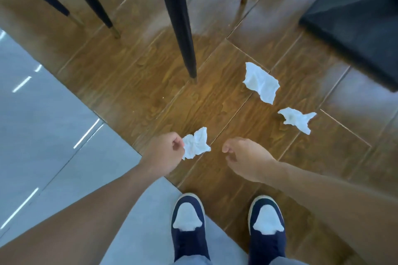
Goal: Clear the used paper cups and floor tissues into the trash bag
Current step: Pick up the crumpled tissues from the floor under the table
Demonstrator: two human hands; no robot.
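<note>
Left hand (163,153) pinches a crumpled tissue (197,143) just above the floor (133,84); right hand (243,157) hangs loosely curled, empty. Tissue pickup underway: two more tissues (260,82) (297,119) lie on the wood toward its right edge, near the chair (355,19). Next likely the right hand reaching for them; no bag or cups visible.

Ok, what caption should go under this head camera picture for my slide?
Left hand pinches one crumpled tissue; two more tissues lie on the wooden floor.

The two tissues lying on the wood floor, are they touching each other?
Apart. The head view shows bare wood floor between the larger tissue and the smaller tissue.
</note>
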